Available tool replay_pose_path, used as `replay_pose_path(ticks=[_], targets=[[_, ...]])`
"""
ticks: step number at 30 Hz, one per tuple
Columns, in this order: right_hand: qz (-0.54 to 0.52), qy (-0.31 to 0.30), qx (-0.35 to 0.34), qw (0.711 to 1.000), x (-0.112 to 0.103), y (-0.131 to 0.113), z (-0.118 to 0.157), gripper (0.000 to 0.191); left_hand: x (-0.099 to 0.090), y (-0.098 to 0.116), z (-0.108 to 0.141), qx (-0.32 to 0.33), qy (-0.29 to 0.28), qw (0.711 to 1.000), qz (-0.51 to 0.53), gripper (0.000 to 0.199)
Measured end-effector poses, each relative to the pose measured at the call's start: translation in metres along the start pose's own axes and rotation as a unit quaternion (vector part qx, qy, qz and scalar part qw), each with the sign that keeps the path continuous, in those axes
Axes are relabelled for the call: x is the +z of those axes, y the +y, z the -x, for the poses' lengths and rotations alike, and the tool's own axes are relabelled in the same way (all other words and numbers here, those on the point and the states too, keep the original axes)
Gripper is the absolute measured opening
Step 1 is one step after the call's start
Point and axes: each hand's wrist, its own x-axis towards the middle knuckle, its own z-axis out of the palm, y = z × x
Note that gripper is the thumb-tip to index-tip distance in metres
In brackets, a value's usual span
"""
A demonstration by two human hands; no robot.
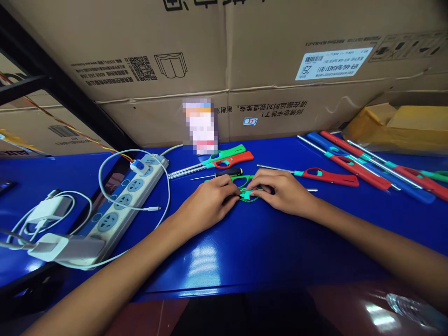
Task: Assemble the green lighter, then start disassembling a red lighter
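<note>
Both hands meet over the blue table with closed fingertips. My left hand [220,198] pinches the left end of a small teal plastic lighter part [247,194], where a tiny dark bit shows. On its other side, my right hand [280,189] grips the same part between thumb and fingers. Just behind the fingertips lies a green lighter casing [247,179], partly hidden by the hands. A thin metal tube [311,190] sticks out beyond my right hand. Close behind my left hand rests a screwdriver [227,172] with a black and yellow handle.
Green and red gas lighters [234,160] lie behind the hands, a red one [329,176] to the right, and several red and blue ones [378,163] farther right. A power strip [122,200] with white cables stands left. Cardboard boxes [154,112] wall the back.
</note>
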Motion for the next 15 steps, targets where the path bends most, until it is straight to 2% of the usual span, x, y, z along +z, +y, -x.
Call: replay_pose_path(ticks=[8, 15], targets=[[-0.001, 0.011, 0.03, 1.0, -0.014, 0.001, -0.002, 0.005, 0.005, 0.004, -0.004, -0.007, 0.003, 1.0, -0.022, 0.009], [0.01, -0.005, 0.011, 1.0, -0.01, -0.001, -0.001, 0.007, 0.009, 0.004, -0.005, -0.024, 0.02, 0.999, -0.023, 0.005]])
